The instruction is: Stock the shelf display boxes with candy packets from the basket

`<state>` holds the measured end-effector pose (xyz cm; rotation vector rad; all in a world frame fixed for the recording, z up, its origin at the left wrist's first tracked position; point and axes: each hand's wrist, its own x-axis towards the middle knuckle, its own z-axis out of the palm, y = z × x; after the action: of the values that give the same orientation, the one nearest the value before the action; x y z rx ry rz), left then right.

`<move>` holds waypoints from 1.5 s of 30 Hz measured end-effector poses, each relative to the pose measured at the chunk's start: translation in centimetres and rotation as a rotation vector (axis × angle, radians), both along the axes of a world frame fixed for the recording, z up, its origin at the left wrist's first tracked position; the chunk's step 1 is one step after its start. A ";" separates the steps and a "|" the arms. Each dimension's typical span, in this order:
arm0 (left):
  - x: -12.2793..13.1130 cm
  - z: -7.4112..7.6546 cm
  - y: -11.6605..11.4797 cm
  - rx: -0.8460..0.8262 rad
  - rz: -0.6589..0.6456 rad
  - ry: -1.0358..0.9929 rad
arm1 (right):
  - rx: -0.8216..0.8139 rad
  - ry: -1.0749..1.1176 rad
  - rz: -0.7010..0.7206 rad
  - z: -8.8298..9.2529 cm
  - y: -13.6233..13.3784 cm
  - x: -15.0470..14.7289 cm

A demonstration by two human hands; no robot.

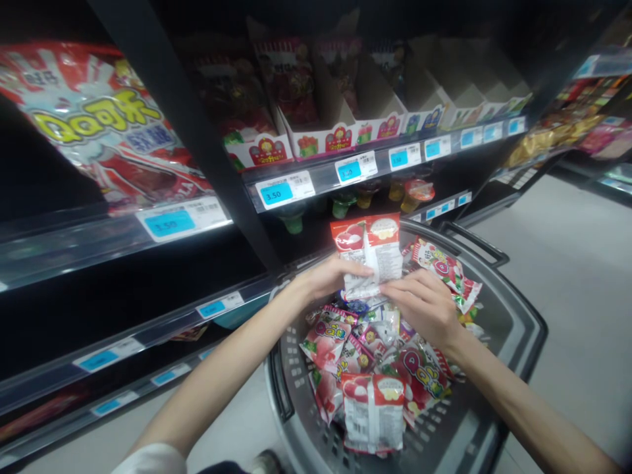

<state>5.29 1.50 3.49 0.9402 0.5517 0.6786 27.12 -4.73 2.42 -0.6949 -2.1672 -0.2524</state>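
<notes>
Both my hands hold one red and white candy bag [371, 253], its printed back towards me, above the basket. My left hand [328, 275] grips its left side, thumb across the front. My right hand [425, 304] pinches the bag's lower right edge. Beneath them, the grey basket [521, 329] holds a heap of small candy bags in several colours. A similar red and white bag [374, 413] lies back side up at the near end of the heap. Another candy bag [438, 260] rests beyond my right hand. My hands partly hide the heap.
A store shelf [316, 178] with price tags stands ahead and to the left. It carries open display boxes [340, 135], some with candy bags. Small jelly cups [417, 194] sit on the tier below. A large red bag [106, 131] stands at left. Pale floor [582, 263] stretches away at right.
</notes>
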 end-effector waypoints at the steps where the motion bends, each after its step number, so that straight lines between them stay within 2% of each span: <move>1: 0.0 0.0 0.0 0.017 0.009 -0.001 | -0.007 0.011 -0.003 0.0 0.0 0.0; 6: -0.3 -0.4 -0.1 0.090 0.035 0.032 | -0.022 0.039 -0.018 0.1 0.1 -0.1; 24: 0.2 -0.7 -0.4 0.107 0.123 0.036 | -0.024 0.028 0.016 0.0 0.0 -0.4; 29: 0.3 -0.8 -0.3 0.237 0.115 0.031 | -0.092 0.048 0.029 0.4 -0.2 -0.5; 38: 0.7 -1.2 -0.6 0.420 0.119 0.134 | -0.162 0.135 -0.137 0.0 -0.5 -1.4; 45: 1.3 -1.8 -0.8 0.406 0.220 0.135 | -0.289 0.223 -0.258 -0.2 -0.5 -1.8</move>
<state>6.55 0.70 1.74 1.3239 0.6566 0.9523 25.33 -5.21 2.26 -1.1144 -1.9175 0.0081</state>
